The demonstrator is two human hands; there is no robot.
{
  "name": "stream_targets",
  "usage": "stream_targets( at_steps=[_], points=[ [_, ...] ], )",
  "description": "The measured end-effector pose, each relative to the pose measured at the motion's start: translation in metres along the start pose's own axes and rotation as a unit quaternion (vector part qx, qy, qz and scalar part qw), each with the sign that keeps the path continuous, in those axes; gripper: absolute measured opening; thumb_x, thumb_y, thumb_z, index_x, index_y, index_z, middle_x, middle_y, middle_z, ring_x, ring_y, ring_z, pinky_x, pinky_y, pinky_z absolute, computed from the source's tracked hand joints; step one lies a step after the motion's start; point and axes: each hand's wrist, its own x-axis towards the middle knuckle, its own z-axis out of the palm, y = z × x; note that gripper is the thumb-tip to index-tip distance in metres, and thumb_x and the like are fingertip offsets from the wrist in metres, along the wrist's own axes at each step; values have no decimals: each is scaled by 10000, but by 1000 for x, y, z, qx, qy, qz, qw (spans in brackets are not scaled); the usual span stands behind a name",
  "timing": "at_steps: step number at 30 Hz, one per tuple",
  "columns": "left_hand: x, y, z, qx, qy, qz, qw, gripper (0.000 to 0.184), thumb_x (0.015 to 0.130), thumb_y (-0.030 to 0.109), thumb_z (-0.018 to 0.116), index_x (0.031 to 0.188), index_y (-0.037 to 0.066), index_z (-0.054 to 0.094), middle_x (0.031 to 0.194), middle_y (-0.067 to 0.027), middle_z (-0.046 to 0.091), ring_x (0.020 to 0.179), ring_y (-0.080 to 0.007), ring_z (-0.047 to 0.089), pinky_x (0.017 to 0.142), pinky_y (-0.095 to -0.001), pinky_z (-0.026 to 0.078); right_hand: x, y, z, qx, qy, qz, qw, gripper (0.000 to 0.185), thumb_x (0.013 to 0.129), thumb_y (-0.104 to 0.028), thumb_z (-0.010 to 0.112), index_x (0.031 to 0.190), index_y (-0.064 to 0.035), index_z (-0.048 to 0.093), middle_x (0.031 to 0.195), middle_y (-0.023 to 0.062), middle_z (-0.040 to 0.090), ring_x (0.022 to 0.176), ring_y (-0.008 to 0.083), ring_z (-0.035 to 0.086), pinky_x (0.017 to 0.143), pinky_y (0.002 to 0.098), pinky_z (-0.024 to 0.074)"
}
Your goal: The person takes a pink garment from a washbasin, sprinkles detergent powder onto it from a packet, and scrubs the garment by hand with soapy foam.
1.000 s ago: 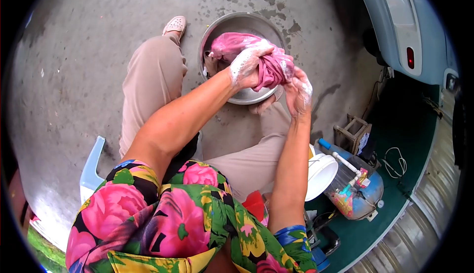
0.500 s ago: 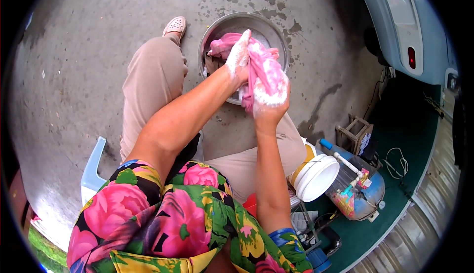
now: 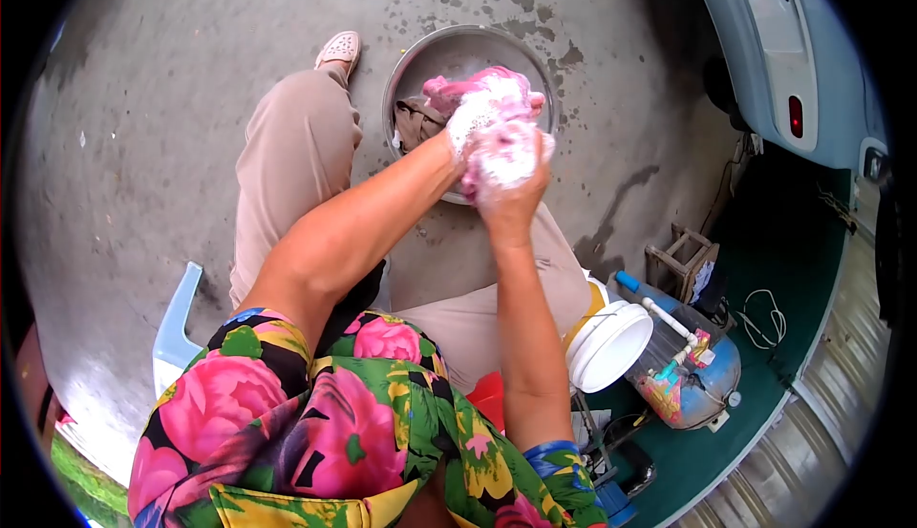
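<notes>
Soapy pink cloth (image 3: 458, 92) is bunched between my two hands above a round metal basin (image 3: 406, 65). My left hand (image 3: 468, 135), covered in white suds, grips the cloth from the left. Pressed close against it, my right hand (image 3: 511, 179) is closed round the cloth on the near right side, foam over its knuckles. Suds and motion blur hide most of the fingers. A brownish cloth (image 3: 416, 125) lies in the left part of the basin.
Wet concrete floor (image 3: 611, 184) surrounds the basin. To the right are a white bucket (image 3: 614, 347), a tank with pipes (image 3: 697, 375) and a small wooden stool (image 3: 682, 263). A light blue vehicle (image 3: 783, 51) stands at upper right. A light blue plastic stool (image 3: 180, 323) is at left.
My hands have come together, with the right moving up and left toward the left. The pink cloth, stretched out between them before, is now bunched up, and more of the brownish cloth shows.
</notes>
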Motion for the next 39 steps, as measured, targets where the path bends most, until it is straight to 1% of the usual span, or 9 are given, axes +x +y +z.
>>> stream_targets(
  at_steps=[9,14,16,21,24,25,31,34,39],
  points=[
    [-10,-17,41,134,144,58,979,166,860,160,463,962,50,534,970,-77,563,892,-158,541,773,-315,466,30,45,-7,54,83,166,981,164,741,-70,606,892,-17,571,843,154,522,701,273,554,638,323,441],
    [34,-24,-60,-106,-171,41,979,94,846,112,437,847,59,514,765,-48,521,706,-132,508,619,-273,450,6,19,10,25,60,105,992,209,735,-134,619,854,5,518,792,162,563,721,289,564,674,351,432],
    [-7,-29,11,126,220,34,967,182,826,136,510,986,51,531,964,-56,569,889,-136,537,800,-268,433,25,57,-4,9,23,213,977,210,738,-146,616,852,4,521,795,156,566,758,279,558,686,352,427],
    [-15,-21,51,118,186,37,975,191,846,188,483,956,40,535,900,-57,570,839,-135,545,743,-298,464,19,40,-17,-55,60,70,994,159,771,-114,574,877,-1,543,835,134,571,767,244,557,690,332,429],
    [7,1,-26,11,-141,-56,988,222,886,237,388,958,72,519,872,-58,537,793,-127,527,709,-260,441,-15,32,4,38,-27,41,998,347,706,-134,635,974,38,498,1018,210,503,928,326,498,780,369,404],
    [-1,-13,-19,40,-68,20,997,184,874,207,415,960,73,509,881,-49,528,801,-118,519,723,-243,423,-12,24,11,-24,45,23,998,418,697,-148,644,1010,65,467,989,221,517,917,345,501,805,366,395],
    [-15,-25,49,157,66,67,983,139,816,115,513,940,51,523,937,-71,563,908,-174,533,834,-309,418,27,110,-27,105,119,335,929,169,797,-129,558,781,35,518,690,75,548,629,159,501,604,272,416],
    [-6,-10,38,110,77,68,989,155,825,115,490,959,41,513,947,-79,554,920,-177,525,850,-341,409,5,90,-13,265,133,214,930,152,782,-113,572,812,31,534,766,78,537,683,162,489,666,259,407],
    [5,-19,-15,183,43,85,978,182,838,93,451,1004,32,493,946,-83,522,880,-163,493,753,-297,430,-18,34,16,25,74,62,995,241,746,-104,576,945,22,525,855,145,572,772,248,557,714,318,426]
  ],
)
